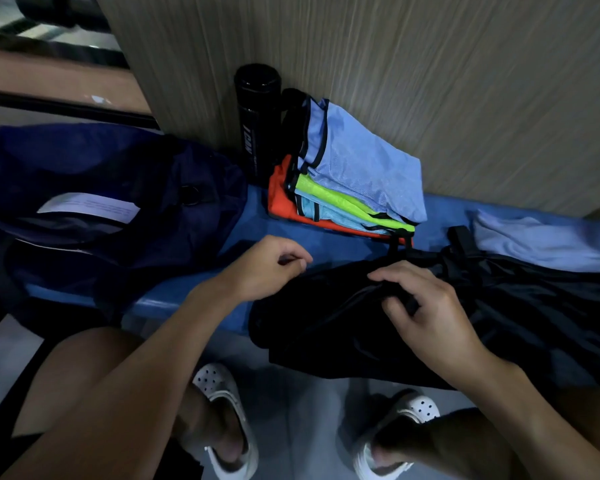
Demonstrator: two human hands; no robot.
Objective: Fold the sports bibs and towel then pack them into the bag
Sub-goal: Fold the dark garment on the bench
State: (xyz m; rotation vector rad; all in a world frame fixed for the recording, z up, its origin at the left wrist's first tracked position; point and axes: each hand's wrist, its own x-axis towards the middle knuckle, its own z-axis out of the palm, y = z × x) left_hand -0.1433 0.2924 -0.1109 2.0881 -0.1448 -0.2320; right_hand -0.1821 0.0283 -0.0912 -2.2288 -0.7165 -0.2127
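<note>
Blue bench [253,220] against a wood-grain wall [430,81] holds stacked bibs [354,174] and black fabric [499,323].

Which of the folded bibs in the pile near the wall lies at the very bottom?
The orange bib: it lies on the blue bench, under the neon green bib and the pale blue bibs; only its edge shows.

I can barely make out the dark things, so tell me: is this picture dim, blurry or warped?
Head view: dim overall, so the black bag under the right hand loses nearly all detail, while the folded bibs stand out brightly. Head view: the top left corner is smeared and soft. Head view: wide-angle bending fans the wood panel's grain.
</note>
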